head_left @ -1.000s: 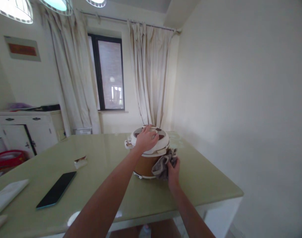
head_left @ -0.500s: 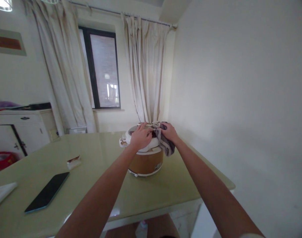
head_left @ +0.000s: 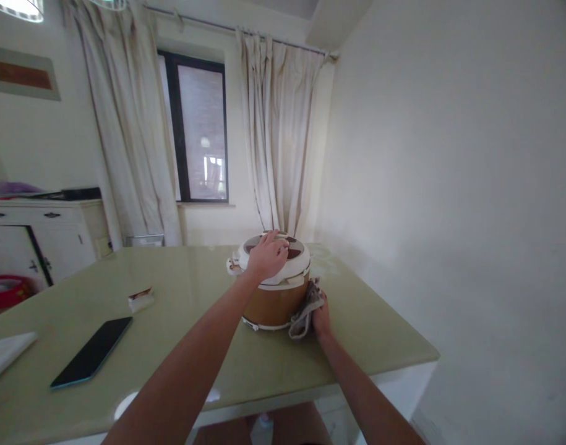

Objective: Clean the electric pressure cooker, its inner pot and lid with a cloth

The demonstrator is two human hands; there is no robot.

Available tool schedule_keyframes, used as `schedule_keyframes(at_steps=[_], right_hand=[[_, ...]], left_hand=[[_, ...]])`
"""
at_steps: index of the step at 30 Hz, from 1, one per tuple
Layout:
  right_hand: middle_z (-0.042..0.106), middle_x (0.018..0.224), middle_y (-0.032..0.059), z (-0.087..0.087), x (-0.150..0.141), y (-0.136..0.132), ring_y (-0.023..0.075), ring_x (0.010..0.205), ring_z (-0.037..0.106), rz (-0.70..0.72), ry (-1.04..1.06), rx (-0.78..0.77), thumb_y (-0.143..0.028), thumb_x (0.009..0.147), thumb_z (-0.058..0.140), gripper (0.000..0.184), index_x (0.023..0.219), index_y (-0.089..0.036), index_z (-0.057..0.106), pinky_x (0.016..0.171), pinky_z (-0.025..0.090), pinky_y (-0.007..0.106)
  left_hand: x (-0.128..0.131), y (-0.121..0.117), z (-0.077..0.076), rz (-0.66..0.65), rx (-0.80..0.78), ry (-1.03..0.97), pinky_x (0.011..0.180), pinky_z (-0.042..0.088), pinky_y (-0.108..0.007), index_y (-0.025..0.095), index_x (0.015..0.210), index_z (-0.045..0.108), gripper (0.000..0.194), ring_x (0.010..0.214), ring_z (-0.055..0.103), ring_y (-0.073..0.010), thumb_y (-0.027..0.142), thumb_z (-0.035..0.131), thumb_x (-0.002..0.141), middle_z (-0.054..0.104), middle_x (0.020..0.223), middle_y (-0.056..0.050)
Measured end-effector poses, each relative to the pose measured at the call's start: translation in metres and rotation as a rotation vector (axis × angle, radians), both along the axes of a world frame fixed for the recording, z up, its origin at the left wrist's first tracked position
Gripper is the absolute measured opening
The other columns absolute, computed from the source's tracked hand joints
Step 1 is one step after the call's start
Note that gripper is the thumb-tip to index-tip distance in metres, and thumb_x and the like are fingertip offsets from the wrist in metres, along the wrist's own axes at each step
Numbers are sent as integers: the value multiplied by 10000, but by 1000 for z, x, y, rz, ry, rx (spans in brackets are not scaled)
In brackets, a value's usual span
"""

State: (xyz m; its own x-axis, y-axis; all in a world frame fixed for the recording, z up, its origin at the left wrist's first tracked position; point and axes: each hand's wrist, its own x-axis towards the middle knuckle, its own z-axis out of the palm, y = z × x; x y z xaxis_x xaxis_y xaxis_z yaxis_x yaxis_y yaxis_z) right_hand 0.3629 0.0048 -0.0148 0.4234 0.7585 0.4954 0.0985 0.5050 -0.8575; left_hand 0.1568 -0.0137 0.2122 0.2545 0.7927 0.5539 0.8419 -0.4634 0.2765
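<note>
A rice cooker (head_left: pixel 268 305) with a tan body and a white lid stands upright on the pale green table (head_left: pixel 180 346). Its lid is down. My left hand (head_left: pixel 267 256) lies on top of the lid near the handle, fingers stretched out. Low on the cooker's right side, my right hand (head_left: pixel 321 316) grips a grey-and-beige cloth (head_left: pixel 305 314) and presses it against the body. The fingers of that hand are partly hidden by the cloth.
On the table's left lie a dark phone (head_left: pixel 93 353), a small white packet (head_left: pixel 140 299) and a white object (head_left: pixel 7 353) at the edge. A white wall (head_left: pixel 450 185) rises beyond the table's right side. Behind hang curtains (head_left: pixel 278 130) beside a window (head_left: pixel 201 130).
My right hand has moved the cloth from the top of the lid down to the lower right side of the cooker. My left hand has stayed on the lid.
</note>
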Motion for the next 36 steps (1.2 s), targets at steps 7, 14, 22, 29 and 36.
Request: schedule_keyframes(at_steps=[7, 14, 22, 29, 36], right_hand=[[600, 1430, 131, 84, -9, -10, 290, 1325, 557, -108, -79, 244, -424, 878, 627, 558, 1399, -223, 632, 1138, 436, 474], [655, 1259, 104, 216, -12, -1, 264, 1140, 638, -69, -954, 17, -442, 898, 688, 449, 1308, -267, 743, 1069, 480, 399], [751, 1172, 101, 228, 0, 53, 256, 1110, 660, -191, -946, -299, -376, 944, 639, 344, 1213, -208, 772, 958, 487, 323], [617, 1295, 152, 199, -1, 10, 261, 1189, 603, -279, -884, -291, -436, 1033, 483, 448, 1350, -187, 677, 1040, 470, 361], [507, 1394, 158, 207, -23, -23, 367, 1228, 576, -306, -989, -342, -772, 872, 611, 731, 1407, -274, 607, 970, 508, 452]], left_hand=[[0, 2, -2, -7, 16, -38, 1186, 464, -499, 337, 1240, 744, 346, 1523, 424, -269, 309, 558, 950, 494, 1635, 10], [-1, 3, -1, -39, 82, -82, 1181, 468, -469, 241, 1211, 725, 336, 1449, 503, -286, 278, 573, 913, 589, 1540, -60], [-4, 6, -5, -107, 118, -137, 1189, 453, -436, 256, 1272, 680, 428, 1386, 533, -260, 227, 627, 849, 650, 1443, -42], [-2, 3, -2, -91, 60, -149, 1055, 535, -393, 273, 1240, 685, 377, 1205, 673, -242, 238, 622, 869, 696, 1358, -30], [-2, 2, -1, -75, 65, -143, 1007, 545, -355, 273, 1195, 708, 331, 1115, 711, -221, 240, 617, 878, 727, 1279, -23]])
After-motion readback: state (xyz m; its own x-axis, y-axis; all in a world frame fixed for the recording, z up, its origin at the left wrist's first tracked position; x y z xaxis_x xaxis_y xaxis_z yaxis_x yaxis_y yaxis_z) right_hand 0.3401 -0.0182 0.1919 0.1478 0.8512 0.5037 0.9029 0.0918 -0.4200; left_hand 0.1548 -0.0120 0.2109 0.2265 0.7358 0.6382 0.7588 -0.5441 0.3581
